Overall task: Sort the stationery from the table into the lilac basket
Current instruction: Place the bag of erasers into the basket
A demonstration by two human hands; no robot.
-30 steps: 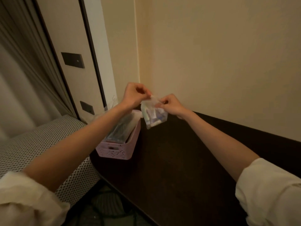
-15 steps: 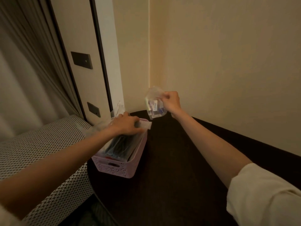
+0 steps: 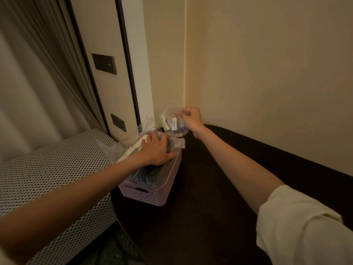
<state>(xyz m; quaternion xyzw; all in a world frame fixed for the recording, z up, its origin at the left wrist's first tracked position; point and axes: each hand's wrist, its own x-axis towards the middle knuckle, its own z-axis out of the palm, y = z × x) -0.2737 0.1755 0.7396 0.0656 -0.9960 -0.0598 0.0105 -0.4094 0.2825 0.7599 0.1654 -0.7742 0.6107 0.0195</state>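
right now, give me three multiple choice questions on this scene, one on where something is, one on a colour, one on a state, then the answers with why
1. Where does the lilac basket stand?
A. on the dark table, at its left edge
B. on the patterned seat
C. on the floor

2. What colour is the sleeve on the right arm?
A. black
B. white
C. red

3. What is the right hand doing?
A. lying flat on the table
B. hanging idle
C. holding a small clear bag up above the basket's far end

Answers: 1 A, the basket sits on the dark top beside the patterned seat. 2 B, the cuff is pale white cloth. 3 C, its fingers pinch the bag's top, while the left hand rests on the packets in the basket.
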